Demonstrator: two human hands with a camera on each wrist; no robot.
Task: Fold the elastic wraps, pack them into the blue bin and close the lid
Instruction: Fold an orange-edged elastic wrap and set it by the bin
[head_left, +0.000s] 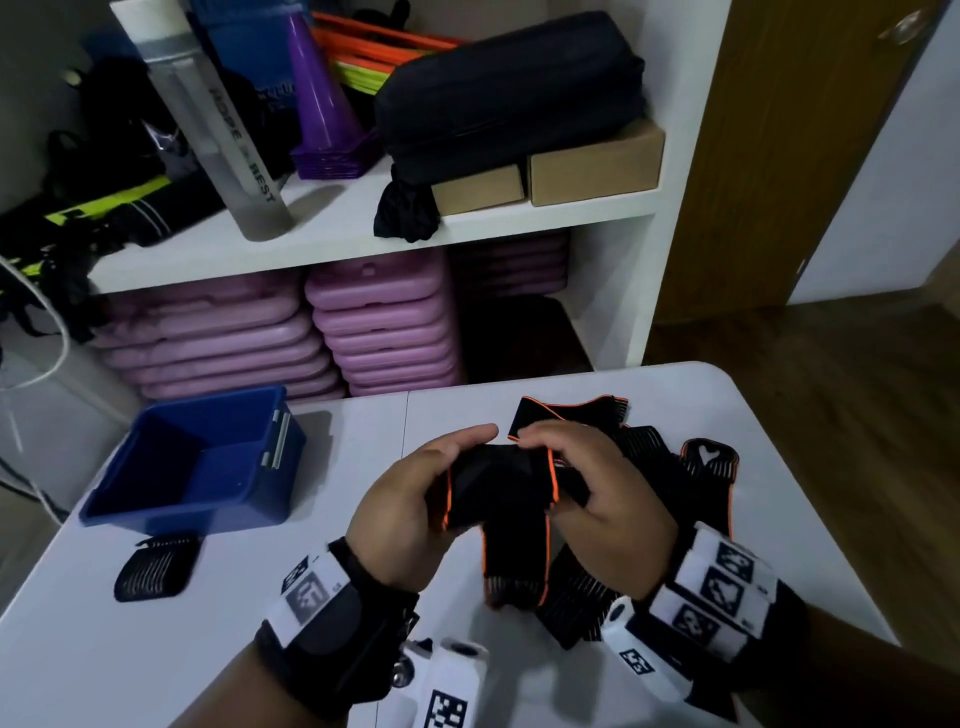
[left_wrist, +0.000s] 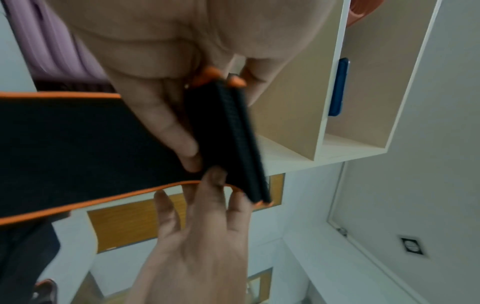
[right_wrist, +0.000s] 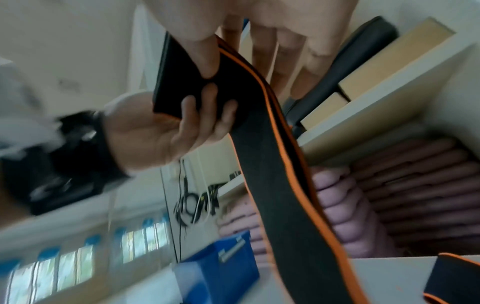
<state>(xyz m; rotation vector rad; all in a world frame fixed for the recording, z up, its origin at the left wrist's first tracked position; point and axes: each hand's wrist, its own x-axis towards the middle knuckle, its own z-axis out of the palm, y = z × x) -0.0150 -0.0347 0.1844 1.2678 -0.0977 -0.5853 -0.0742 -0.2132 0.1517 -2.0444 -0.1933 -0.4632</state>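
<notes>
Both hands hold a black elastic wrap with orange edges (head_left: 498, 488) above the white table (head_left: 337, 597). My left hand (head_left: 441, 483) grips its folded end, thumb on top and fingers underneath. My right hand (head_left: 545, 457) pinches the same wrap from the right. The loose tail (head_left: 514, 566) hangs toward the table. In the left wrist view the folded bundle (left_wrist: 233, 133) sits between thumb and fingers. The right wrist view shows the strap (right_wrist: 285, 195) trailing down. The blue bin (head_left: 156, 499) stands open and empty at the left. No lid is in view.
More black wraps (head_left: 654, 467) lie piled on the table's right side. One folded wrap (head_left: 156, 566) lies in front of the bin. Behind the table stands a white shelf (head_left: 363, 234) with purple pads, boxes and a bag. The table's right edge is near the pile.
</notes>
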